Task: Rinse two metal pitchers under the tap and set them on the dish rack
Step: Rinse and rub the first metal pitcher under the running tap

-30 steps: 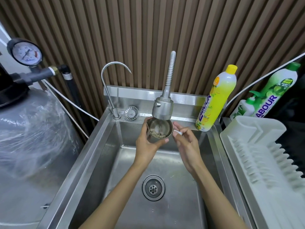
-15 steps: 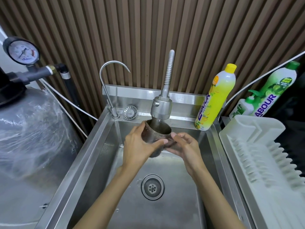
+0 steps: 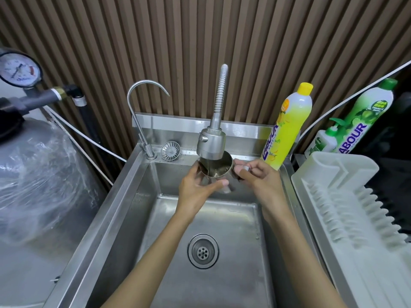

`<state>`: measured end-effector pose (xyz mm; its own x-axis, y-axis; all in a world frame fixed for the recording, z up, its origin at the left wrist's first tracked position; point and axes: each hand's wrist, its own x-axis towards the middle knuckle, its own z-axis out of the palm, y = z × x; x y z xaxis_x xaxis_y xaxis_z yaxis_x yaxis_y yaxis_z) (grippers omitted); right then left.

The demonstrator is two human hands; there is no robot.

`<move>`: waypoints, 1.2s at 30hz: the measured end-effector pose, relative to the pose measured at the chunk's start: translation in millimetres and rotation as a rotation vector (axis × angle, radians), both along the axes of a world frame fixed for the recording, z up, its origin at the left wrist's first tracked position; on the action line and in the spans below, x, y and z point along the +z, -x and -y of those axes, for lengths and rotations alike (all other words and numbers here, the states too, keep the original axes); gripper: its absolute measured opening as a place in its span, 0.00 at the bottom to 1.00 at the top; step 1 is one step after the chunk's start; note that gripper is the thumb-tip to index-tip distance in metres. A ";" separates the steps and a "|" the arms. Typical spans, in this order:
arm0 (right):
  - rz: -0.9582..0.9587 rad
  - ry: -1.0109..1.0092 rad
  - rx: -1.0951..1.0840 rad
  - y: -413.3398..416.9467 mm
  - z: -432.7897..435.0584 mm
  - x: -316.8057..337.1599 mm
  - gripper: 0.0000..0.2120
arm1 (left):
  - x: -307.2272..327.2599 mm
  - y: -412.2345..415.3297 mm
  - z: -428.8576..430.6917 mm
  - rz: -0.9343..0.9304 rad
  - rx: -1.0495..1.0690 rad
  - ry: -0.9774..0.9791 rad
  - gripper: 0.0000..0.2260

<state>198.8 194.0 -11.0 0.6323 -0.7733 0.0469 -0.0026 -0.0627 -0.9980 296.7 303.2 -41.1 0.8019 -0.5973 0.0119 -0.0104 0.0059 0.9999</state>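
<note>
Both hands are on one metal pitcher (image 3: 216, 166), held right under the tap head (image 3: 211, 143) over the sink (image 3: 124, 196). Left hand (image 3: 195, 190) cups its body, fingers curled around it; right hand (image 3: 260, 176) pinches the handle side. White dish rack (image 3: 347, 218) sits bare on the right.

"LABOUR" on yellow bottle (image 3: 288, 127), green bottle (image 3: 364, 121).

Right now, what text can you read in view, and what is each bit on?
"LABOUR": yellow bottle, running up its label.
"ABOUR": green bottle; first letter hidden behind the pump bottle.
Pump bottle label: too small to read.
Gauge dial: blurred.
</note>
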 end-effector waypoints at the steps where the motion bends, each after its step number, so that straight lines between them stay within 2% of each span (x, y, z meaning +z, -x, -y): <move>1: 0.047 -0.086 0.043 -1.8 0.5 -3.2 0.11 | 0.9 -0.6 0.5 0.038 0.030 0.013 0.27; 4: 0.110 -0.249 0.166 -8.5 2.8 -16.5 0.11 | 7.2 -0.8 -1.9 0.174 0.126 -0.005 0.32; 7: 0.161 -0.424 0.243 -13.8 0.0 -29.2 0.09 | 17.9 0.1 -9.9 0.419 0.191 -0.124 0.35; 10: 0.175 -0.541 0.268 -13.7 -5.4 -34.2 0.07 | 22.3 1.9 -17.7 0.571 0.226 -0.245 0.39; 13: 0.090 -0.514 0.237 -10.4 -8.8 -31.6 0.05 | 22.0 4.8 -22.2 0.600 0.255 -0.393 0.39; 17: -0.109 -0.350 0.091 -4.5 -4.0 -26.7 0.08 | 17.4 9.3 -24.2 0.574 0.217 -0.569 0.31; 19: -0.183 -0.251 0.033 -0.4 0.7 -20.8 0.09 | 9.8 10.4 -23.8 0.480 0.188 -0.530 0.30; 22: -0.230 -0.105 -0.013 3.8 4.1 -6.8 0.09 | 2.6 11.3 -19.5 0.311 0.127 -0.410 0.21; 25: -0.222 0.126 -0.075 4.7 3.5 2.2 0.11 | -1.5 10.7 -11.7 0.220 0.077 -0.304 0.17; 27: -0.172 0.211 -0.073 3.9 1.4 6.0 0.11 | -1.8 10.5 -5.6 0.205 0.092 -0.215 0.19; 32: 0.073 -0.024 0.043 -4.4 -0.3 3.2 0.11 | 0.5 6.3 2.2 0.096 0.156 0.055 0.36; 34: 0.107 -0.133 0.127 -7.9 1.1 -5.1 0.10 | 0.9 1.0 -1.0 0.172 0.185 0.080 0.40; 36: 0.139 -0.253 0.223 -11.5 0.4 -15.6 0.09 | 5.7 -0.9 -6.9 0.335 0.204 0.044 0.39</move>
